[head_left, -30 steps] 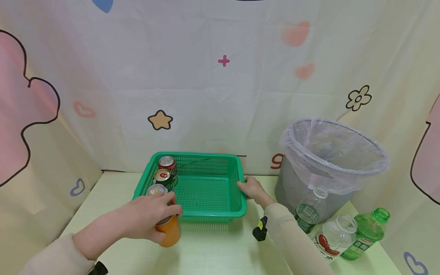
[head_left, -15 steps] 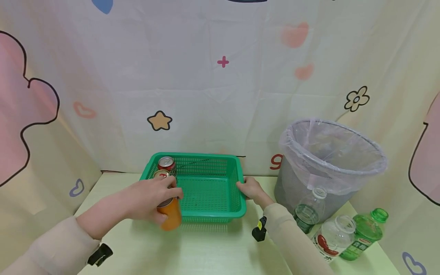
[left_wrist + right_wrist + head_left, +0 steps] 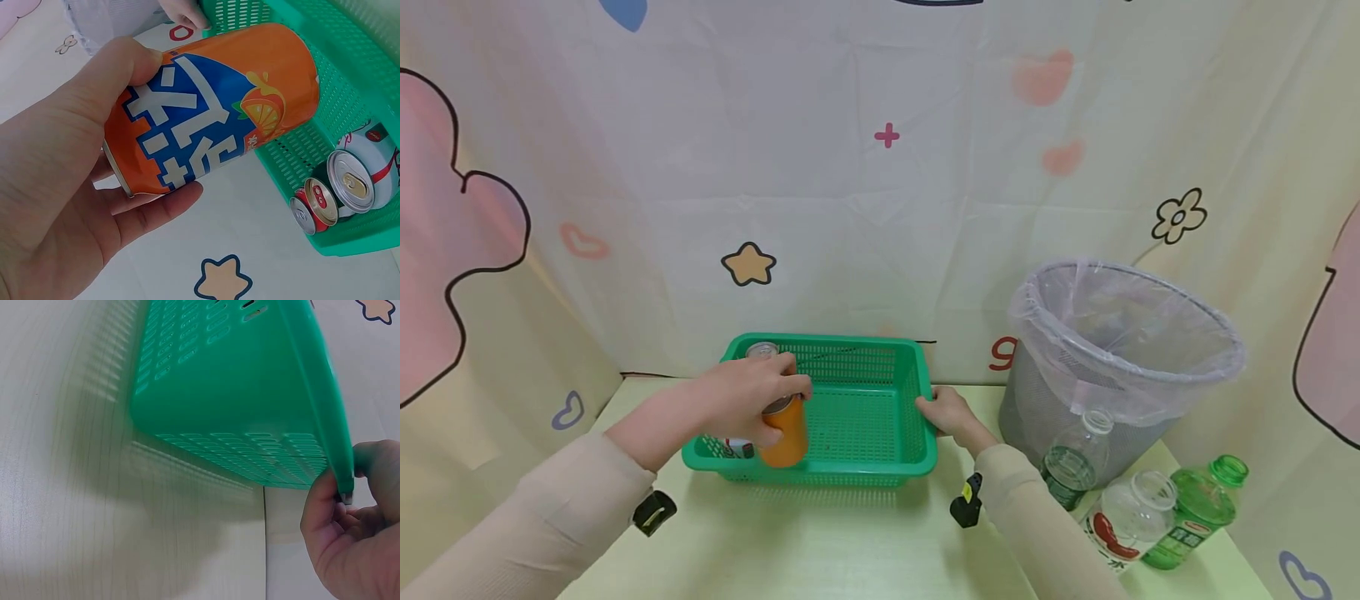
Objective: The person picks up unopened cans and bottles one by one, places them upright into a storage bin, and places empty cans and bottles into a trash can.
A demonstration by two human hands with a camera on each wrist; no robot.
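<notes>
My left hand [image 3: 748, 396] grips an orange soda can [image 3: 786, 433] by its top end, over the front left part of a green plastic basket [image 3: 868, 477]. In the left wrist view the can [image 3: 212, 106] shows a blue panel with white lettering and an orange slice, thumb on one side and fingers on the other. My right hand [image 3: 949, 410] pinches the basket's right rim; in the right wrist view the thumb and curled fingers [image 3: 322, 512] close round that edge. Three cans stand in a row along the basket's left side: a white one [image 3: 378, 162], a dark green one and a red one [image 3: 303, 215], largely hidden by my left hand in the head view.
Right of the basket stands a mesh bin [image 3: 1030, 408] lined with a clear bag. In front of it are a clear bottle [image 3: 1075, 462], a clear jar with a red print [image 3: 1131, 517] and a green bottle [image 3: 1198, 508]. A patterned curtain [image 3: 850, 208] hangs behind the table.
The left hand has carried the orange can up and to the right, from in front of the basket to over its front left part. The right hand stays on the rim.
</notes>
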